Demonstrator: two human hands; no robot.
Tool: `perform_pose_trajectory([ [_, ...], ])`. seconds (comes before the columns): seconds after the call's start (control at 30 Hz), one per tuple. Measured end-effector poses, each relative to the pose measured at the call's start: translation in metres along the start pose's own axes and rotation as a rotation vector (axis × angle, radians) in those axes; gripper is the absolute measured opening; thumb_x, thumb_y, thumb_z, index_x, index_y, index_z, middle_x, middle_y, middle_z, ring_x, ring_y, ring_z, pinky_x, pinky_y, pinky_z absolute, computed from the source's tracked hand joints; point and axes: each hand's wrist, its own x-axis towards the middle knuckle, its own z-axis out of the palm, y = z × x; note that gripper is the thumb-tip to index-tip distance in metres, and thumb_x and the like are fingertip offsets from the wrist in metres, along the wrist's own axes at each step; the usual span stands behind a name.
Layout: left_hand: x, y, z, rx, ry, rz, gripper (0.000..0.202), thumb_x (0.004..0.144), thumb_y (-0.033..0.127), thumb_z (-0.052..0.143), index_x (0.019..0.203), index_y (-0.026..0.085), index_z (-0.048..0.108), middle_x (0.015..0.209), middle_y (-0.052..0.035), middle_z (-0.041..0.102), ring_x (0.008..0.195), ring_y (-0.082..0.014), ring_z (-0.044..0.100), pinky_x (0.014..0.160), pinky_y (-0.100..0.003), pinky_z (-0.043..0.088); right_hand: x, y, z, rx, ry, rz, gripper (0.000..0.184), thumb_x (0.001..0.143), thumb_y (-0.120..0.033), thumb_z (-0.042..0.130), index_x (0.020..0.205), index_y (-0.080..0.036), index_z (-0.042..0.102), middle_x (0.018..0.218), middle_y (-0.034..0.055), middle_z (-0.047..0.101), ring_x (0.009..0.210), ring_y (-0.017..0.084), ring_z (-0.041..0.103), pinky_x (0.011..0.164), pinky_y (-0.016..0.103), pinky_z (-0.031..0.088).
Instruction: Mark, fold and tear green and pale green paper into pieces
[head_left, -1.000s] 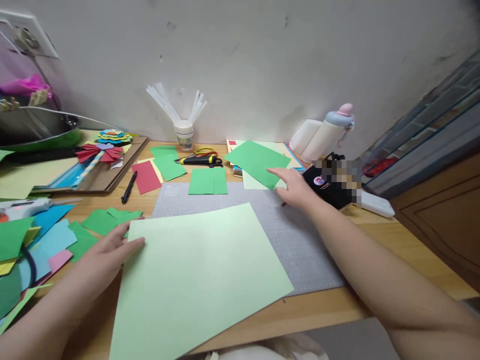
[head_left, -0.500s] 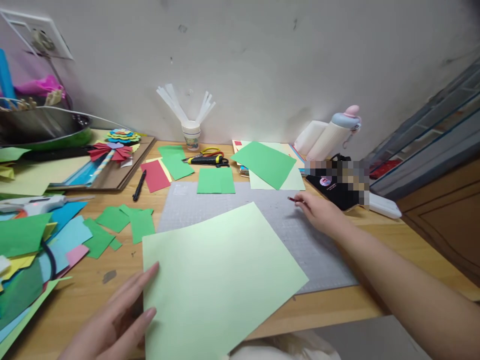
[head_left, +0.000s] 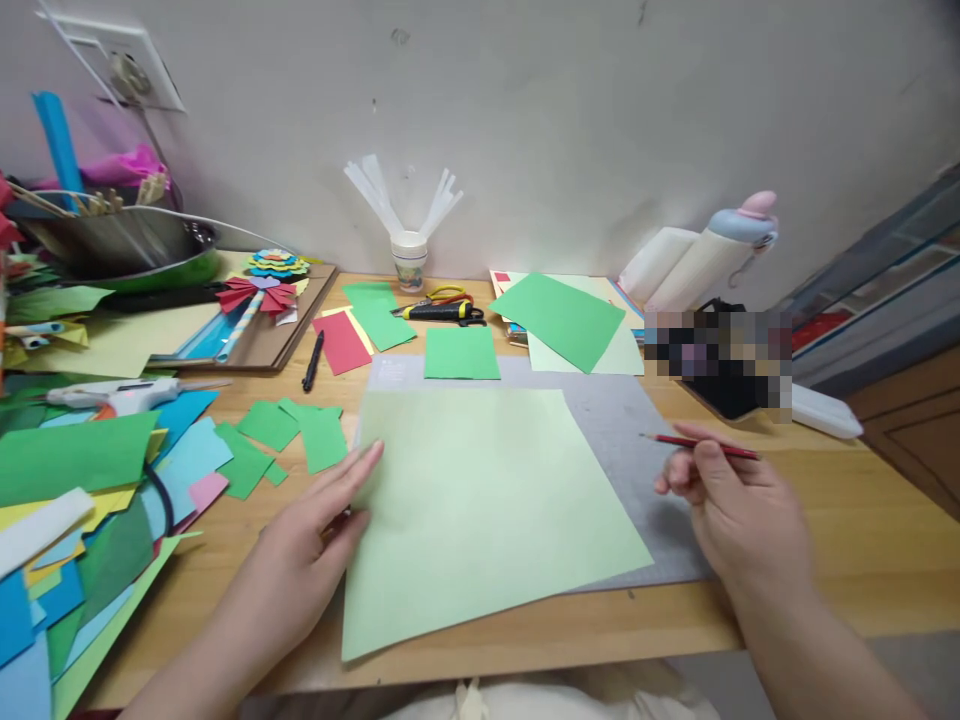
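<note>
My left hand grips the left edge of a large light green sheet of paper. The sheet lies over a grey cutting mat, covering much of it, and its lower part reaches past the mat's near edge. To the right of the sheet, my right hand is raised above the table, closed around a red and black pencil whose tip points left. Behind the mat's far edge sits a green paper piece.
A yellow-black cutter, scissors and a paper cup of white sticks stand toward the wall. Green scraps, a glue gun and piled coloured paper are at left. At right are a bottle and a white bar-shaped object.
The light green sheet has been lowered onto the mat by my left hand. My right hand has come nearer with the pencil, now clearly visible. The view has shifted left.
</note>
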Motion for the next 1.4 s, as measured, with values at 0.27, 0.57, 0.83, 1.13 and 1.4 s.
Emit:
perform_pose_trajectory([
  [0.27, 0.001, -0.002, -0.004, -0.137, -0.025, -0.051, 0.056, 0.089, 0.043, 0.049, 0.144, 0.034, 0.039, 0.144, -0.0020, 0.051, 0.131, -0.0265, 0.049, 0.103, -0.042, 0.046, 0.019, 0.016, 0.022, -0.166, -0.270, 0.162, 0.047, 0.071, -0.050, 0.076, 0.081, -0.026, 0.037, 0.103, 0.0053, 0.073, 0.085, 0.023, 0.071, 0.073, 0.039, 0.057],
  [0.57, -0.004, 0.003, -0.004, -0.362, 0.253, -0.281, 0.066, 0.082, 0.048, 0.061, 0.143, 0.032, 0.043, 0.083, 0.0010, 0.059, 0.066, -0.0113, 0.053, 0.066, -0.023, 0.051, 0.003, 0.005, 0.029, -0.168, -0.060, -0.025, 0.039, 0.077, -0.042, 0.072, 0.088, -0.031, 0.036, 0.098, 0.0015, 0.068, 0.080, 0.020, 0.068, 0.072, 0.040, 0.056],
  [0.83, -0.034, 0.035, 0.042, -0.255, 0.583, -0.124, 0.083, 0.087, 0.033, 0.060, 0.153, 0.036, 0.009, 0.150, -0.0071, 0.039, 0.118, -0.0247, 0.058, 0.091, -0.036, 0.054, -0.054, -0.027, 0.091, 0.336, -0.562, 0.450, 0.042, 0.077, -0.058, 0.065, 0.090, -0.030, 0.037, 0.124, 0.0078, 0.062, 0.109, 0.031, 0.064, 0.088, 0.052, 0.052],
  [1.13, -0.053, 0.013, 0.047, -0.033, 0.125, 0.721, 0.064, 0.091, 0.015, 0.045, 0.149, 0.034, 0.027, 0.142, -0.0101, 0.052, 0.121, -0.0190, 0.057, 0.090, -0.030, 0.053, 0.017, -0.018, 0.085, -0.093, -0.674, 0.351, 0.043, 0.067, -0.029, 0.080, 0.076, -0.024, 0.038, 0.065, -0.0086, 0.044, 0.054, 0.009, 0.044, 0.049, 0.019, 0.036],
  [1.4, -0.070, -0.011, 0.025, 0.374, 0.224, 0.430, 0.050, 0.082, 0.014, 0.059, 0.130, 0.026, 0.056, 0.133, -0.0048, 0.060, 0.121, -0.0222, 0.054, 0.104, -0.034, 0.036, 0.095, -0.024, 0.020, -0.773, -1.117, 0.140, 0.024, 0.075, -0.030, 0.068, 0.074, -0.023, 0.045, 0.066, -0.0043, 0.045, 0.059, 0.012, 0.041, 0.052, 0.024, 0.037],
])
